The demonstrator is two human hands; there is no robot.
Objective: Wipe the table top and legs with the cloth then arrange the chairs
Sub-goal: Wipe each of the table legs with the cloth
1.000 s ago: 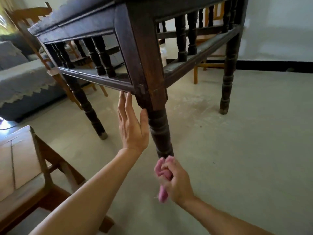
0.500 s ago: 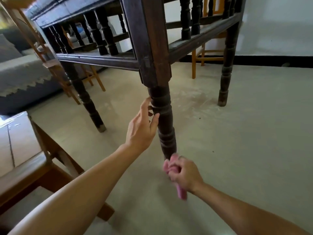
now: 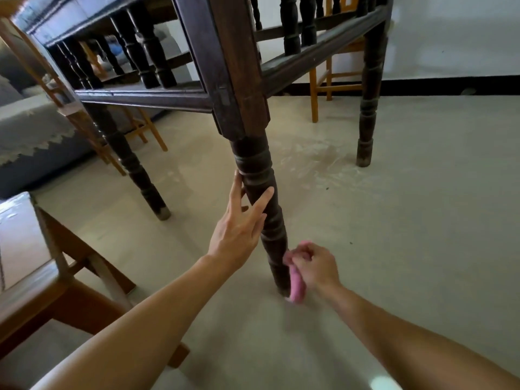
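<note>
A dark wooden table (image 3: 146, 94) with turned spindles fills the top of the view, seen from low down. Its nearest turned leg (image 3: 254, 167) comes down in the middle. My left hand (image 3: 239, 226) rests on that leg, fingers straight, thumb on the front and fingers going round the back. My right hand (image 3: 313, 267) grips a bunched pink cloth (image 3: 297, 288) and holds it against the bottom of the same leg, just above the floor.
A brown wooden chair (image 3: 50, 277) stands close at the lower left. Light wooden chairs stand behind the table at the left (image 3: 140, 128) and at the back right (image 3: 323, 80). A grey covered sofa (image 3: 31, 130) lies at the far left. Bare pale floor (image 3: 408, 220) spreads to the right.
My left hand has slid down from the table's corner joint onto the round part of the leg. My right hand has carried the cloth down the leg to its foot.
</note>
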